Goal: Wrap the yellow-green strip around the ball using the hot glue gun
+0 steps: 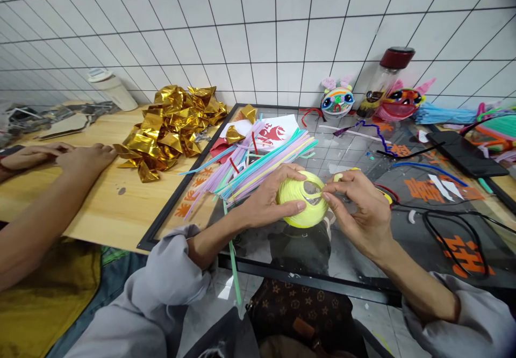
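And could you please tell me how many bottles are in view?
2. A white bottle is to the back left of the gold foil; a red-lidded clear bottle is near the wall, beyond the right hand. Others may be hidden.

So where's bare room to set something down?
Wooden table: front patch between the co-worker's forearm, gold foil and black frame. Smaller gap on the glass: between the stick bundle, lilac stick and right hand. Crowded: around that bundle, and by the phone.
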Motion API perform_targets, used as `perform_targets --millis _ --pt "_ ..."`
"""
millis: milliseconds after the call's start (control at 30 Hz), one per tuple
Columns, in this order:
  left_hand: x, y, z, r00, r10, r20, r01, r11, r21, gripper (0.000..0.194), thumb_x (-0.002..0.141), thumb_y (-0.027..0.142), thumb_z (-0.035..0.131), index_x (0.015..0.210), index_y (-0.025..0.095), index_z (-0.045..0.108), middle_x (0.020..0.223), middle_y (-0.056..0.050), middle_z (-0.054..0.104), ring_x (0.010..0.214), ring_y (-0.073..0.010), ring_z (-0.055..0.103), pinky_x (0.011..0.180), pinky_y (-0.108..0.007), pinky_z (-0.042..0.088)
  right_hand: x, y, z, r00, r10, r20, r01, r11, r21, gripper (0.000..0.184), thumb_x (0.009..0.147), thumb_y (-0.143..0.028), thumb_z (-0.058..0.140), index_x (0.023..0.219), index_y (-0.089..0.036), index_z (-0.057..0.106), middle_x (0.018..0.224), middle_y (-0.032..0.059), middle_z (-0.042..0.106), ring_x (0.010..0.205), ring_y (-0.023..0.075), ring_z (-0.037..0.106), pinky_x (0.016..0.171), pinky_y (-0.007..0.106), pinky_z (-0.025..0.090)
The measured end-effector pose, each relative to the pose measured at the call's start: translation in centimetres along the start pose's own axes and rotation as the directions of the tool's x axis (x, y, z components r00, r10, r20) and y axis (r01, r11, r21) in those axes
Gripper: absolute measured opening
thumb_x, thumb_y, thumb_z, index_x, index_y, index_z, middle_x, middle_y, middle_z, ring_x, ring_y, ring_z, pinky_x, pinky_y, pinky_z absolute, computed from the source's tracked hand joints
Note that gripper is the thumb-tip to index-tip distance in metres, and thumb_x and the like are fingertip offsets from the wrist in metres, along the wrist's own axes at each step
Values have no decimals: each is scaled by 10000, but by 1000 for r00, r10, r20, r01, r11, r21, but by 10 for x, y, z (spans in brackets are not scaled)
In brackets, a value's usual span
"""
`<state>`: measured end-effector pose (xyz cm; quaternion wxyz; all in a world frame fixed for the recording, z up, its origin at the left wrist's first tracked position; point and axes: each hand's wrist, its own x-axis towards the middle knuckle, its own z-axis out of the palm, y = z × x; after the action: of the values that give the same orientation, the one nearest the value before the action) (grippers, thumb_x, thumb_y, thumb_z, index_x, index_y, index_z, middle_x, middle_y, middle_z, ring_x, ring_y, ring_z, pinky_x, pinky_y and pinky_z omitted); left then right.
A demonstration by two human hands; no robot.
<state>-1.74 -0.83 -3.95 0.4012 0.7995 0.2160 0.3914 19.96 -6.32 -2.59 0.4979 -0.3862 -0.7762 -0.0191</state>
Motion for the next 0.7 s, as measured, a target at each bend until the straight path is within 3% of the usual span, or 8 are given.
perform_targets --millis 300,500,700 --pt "0 6 0 999 -49 10 49 999 -5 384 876 410 714 1183 249 547 1362 -104 570 1337 -286 530 1165 -496 403 -1 0 0 999 -48 26 48 999 13 143 904 -79 633 982 -190 679 925 60 617 842 178 616 719 326 507" --pt "-1 4 0 998 -65 -19 64 995 -77 318 991 513 513 1159 249 570 1350 -100 583 1349 -264 522 1190 -488 373 -1 -2 0 998 -29 49 28 999 21 151 913 -98 617 978 -210 694 930 58 614 836 187 618 709 342 504" --pt "0 3 2 996 -78 -31 75 993 -94 274 995 463 514 1143 244 587 1337 -93 594 1335 -252 533 1183 -471 382 -3 -2 -1 996 -59 68 59 998 -2 268 910 -73 589 1055 -254 724 937 56 603 866 212 613 728 378 473"
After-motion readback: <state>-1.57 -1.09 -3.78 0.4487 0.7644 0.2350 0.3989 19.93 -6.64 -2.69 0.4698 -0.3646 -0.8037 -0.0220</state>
